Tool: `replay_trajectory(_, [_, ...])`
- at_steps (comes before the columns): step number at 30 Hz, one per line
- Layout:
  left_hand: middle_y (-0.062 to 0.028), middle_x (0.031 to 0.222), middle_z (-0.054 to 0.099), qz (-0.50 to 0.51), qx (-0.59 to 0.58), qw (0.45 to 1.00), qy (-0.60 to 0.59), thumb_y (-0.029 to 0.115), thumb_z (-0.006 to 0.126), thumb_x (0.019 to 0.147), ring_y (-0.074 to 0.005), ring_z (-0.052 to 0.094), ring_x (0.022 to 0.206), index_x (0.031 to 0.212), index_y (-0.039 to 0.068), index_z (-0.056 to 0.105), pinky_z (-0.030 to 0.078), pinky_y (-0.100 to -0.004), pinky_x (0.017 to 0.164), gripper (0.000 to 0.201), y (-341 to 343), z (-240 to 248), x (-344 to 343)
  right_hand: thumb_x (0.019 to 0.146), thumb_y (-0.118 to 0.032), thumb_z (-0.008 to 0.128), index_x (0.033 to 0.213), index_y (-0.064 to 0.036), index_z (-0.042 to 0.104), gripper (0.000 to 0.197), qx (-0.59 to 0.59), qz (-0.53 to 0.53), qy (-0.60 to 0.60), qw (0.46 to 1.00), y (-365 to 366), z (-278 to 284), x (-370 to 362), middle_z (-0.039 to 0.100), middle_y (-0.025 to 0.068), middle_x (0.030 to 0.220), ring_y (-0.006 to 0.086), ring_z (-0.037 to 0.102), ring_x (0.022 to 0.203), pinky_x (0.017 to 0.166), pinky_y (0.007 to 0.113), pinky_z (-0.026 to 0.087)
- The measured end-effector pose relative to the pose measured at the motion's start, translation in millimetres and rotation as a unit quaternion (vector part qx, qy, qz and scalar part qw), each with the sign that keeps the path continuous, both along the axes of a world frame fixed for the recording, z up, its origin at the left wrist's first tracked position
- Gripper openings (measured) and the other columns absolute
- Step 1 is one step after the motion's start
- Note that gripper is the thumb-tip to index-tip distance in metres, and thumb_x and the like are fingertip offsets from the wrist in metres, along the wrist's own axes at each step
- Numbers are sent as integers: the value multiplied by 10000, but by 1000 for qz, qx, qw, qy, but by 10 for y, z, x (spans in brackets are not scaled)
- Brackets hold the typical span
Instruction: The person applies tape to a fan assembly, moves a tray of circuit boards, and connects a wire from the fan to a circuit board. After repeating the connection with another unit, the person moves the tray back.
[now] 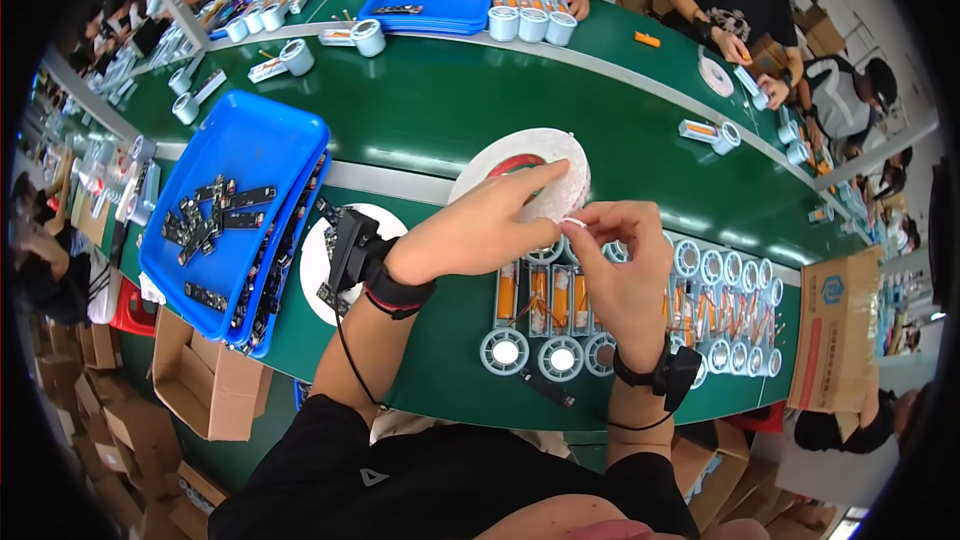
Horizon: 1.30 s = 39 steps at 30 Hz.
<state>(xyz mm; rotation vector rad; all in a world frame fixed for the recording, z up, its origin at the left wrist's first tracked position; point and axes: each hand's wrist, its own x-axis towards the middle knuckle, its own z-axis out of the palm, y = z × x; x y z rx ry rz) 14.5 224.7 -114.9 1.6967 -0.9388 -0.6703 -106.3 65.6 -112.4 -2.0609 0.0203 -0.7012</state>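
My left hand (480, 225) grips a large white roll of adhesive pads (476, 164) with a red inner ring, its fingers over the face and rim. The thumb reaches toward my right hand. My right hand (638, 250) is closed in a pinch on a small white pad (574, 223) at the roll's near edge. Below the hands lie light-blue housings (505, 351) with round ends, orange batteries (539, 298) and thin wires. White discs sit in some of the near round ends. A dark circuit board (548, 387) lies beside them.
Stacked blue trays (290, 140) with black circuit boards stand at left, beside a white disc (315, 265) partly under my left wrist. More housings (740, 270) line up at right, near a cardboard box (835, 330). Across the green conveyor (420, 100), other people handle similar housings.
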Motion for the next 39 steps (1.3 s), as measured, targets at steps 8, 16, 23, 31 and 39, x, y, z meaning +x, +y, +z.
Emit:
replay_trajectory(8, [-343,1346,582,31,-113,988,-100,167,589,902,-422,565,1285,1458,-106,451,426,-405,1109,634,-300,-221,-37,837,65,766,1054,-19,564,308,257,80,-70,960,-375,327,-288,705,98,924,82,603,696,597,207,470])
replay_trajectory(16, [-284,1361,562,319,-109,893,-298,112,663,819,-426,569,1225,1479,-65,440,415,-495,1056,719,-431,-730,231,894,-55,752,1213,-32,618,347,306,-210,100,923,-2726,-135,534,713,45,935,92,585,624,502,225,403])
replay_trajectory(23, [-227,1326,601,324,-116,855,-388,104,696,768,-369,593,1192,1464,-52,454,424,-474,998,754,-422,-1308,127,845,-100,784,1208,-17,620,407,144,-229,213,939,-3171,-647,1285,718,65,855,98,583,545,433,239,388])
replay_trajectory(31, [-212,1330,610,333,-118,877,-326,92,684,764,-341,595,1216,1448,-37,465,398,-448,1014,729,-454,-1293,85,831,-74,760,1157,-2,607,367,66,-254,227,938,-3460,-986,1798,695,70,752,102,570,496,417,253,397])
replay_trajectory(39, [-204,1317,619,335,-128,877,-319,91,685,762,-333,603,1199,1444,-24,479,410,-436,992,722,-433,-1291,112,822,-53,755,1138,4,603,356,59,-264,251,929,-3265,-1010,1860,721,96,766,115,593,500,408,263,403])
